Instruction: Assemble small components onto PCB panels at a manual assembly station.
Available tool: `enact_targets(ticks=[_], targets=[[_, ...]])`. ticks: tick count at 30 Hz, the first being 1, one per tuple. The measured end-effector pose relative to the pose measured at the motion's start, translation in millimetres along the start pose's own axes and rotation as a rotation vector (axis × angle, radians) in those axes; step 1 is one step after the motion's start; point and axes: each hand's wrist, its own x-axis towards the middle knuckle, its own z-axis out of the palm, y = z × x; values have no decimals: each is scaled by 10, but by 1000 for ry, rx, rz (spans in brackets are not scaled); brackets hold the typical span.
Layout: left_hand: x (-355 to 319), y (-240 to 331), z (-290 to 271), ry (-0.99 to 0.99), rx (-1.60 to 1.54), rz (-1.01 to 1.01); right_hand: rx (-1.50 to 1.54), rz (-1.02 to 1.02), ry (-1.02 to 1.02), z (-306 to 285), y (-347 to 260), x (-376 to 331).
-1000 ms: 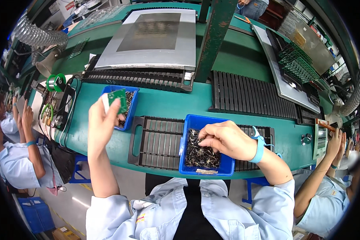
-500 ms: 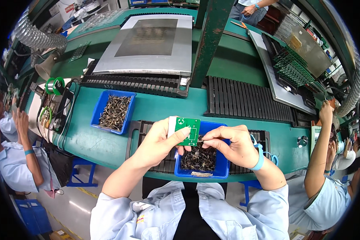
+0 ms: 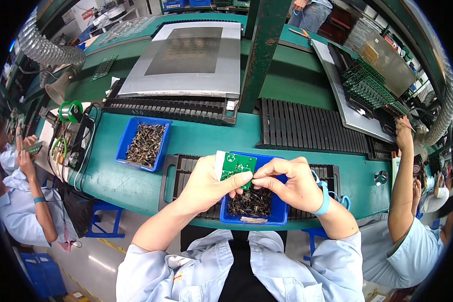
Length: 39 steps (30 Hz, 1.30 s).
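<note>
Gripping the green board point(image 3: 234, 167) mid-frame, left hand point(image 3: 204, 183) has slid its thumb edgeward; with right hand point(image 3: 293, 184), both now work one spot. Right fingers' hold: can't tell.

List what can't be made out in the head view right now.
Head view:
- Circuit board: underside faces away; left hand covers part of its face.
- Right hand: whatever it may be pinching is too small and hidden by its fingers.
- Front blue bin: far interior blocked by board and hands.
- Slatted black tray: middle hidden by that bin.
- Standing person: upper body cut off by top edge.
</note>
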Motion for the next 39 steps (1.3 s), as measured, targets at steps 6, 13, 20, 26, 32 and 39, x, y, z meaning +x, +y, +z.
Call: enact_targets(ticks=[6,13,20,26,32,39], targets=[[-18,-56,-38,-4,-75,18,387,239,-58,-22,-9,66],[-44,9,-13,-132,-286,-14,756,279,-155,75,150,105],[-105,150,-97,-27,-303,-10,411,166,-268,62,123,246],[-242,625,-982,544,536,135,-706,-257,-434,109,232,183],[-334,554,-1617,591,1328,-80,-870,-303,-572,204,231,168],[-347,626,-1457,708,1224,-73,-738,-127,-475,33,87,160]])
